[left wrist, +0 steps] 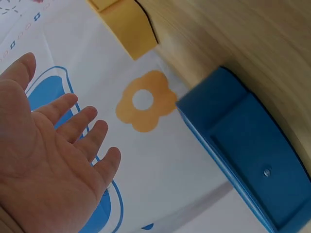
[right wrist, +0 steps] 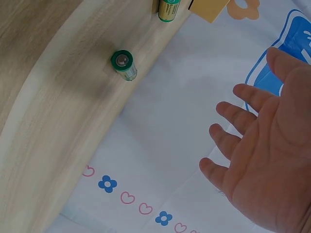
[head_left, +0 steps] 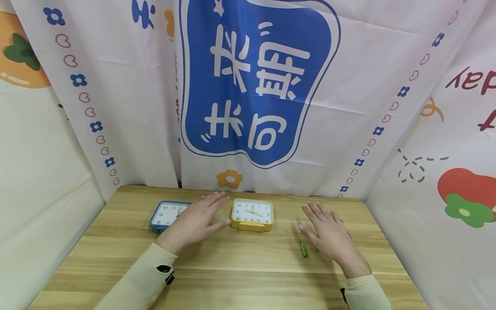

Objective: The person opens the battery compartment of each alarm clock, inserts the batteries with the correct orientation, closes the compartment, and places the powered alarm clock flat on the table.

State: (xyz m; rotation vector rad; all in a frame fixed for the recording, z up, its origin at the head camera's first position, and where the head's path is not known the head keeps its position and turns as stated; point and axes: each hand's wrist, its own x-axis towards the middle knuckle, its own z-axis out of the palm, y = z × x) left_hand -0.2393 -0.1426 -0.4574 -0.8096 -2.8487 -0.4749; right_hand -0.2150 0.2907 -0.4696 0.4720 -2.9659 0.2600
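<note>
My left hand (head_left: 197,221) is held over the right part of a blue alarm clock (head_left: 165,213), fingers spread and holding nothing. The left wrist view shows the plain side of the blue clock (left wrist: 252,150), apart from the palm (left wrist: 48,165). Between the hands stands a yellow alarm clock (head_left: 252,212) with a white face. My right hand (head_left: 329,230) has its fingers extended and grips nothing. Just left of it lies a green battery (head_left: 304,249). Two batteries appear in the right wrist view, a nearer one (right wrist: 124,65) and one (right wrist: 168,9) by the yellow clock; the right hand hides one in the head view.
The wooden table (head_left: 240,275) ends at a white printed curtain (head_left: 348,107) behind the clocks. More printed cloth (head_left: 434,206) closes off the right side, and a white sheet (head_left: 42,172) the left.
</note>
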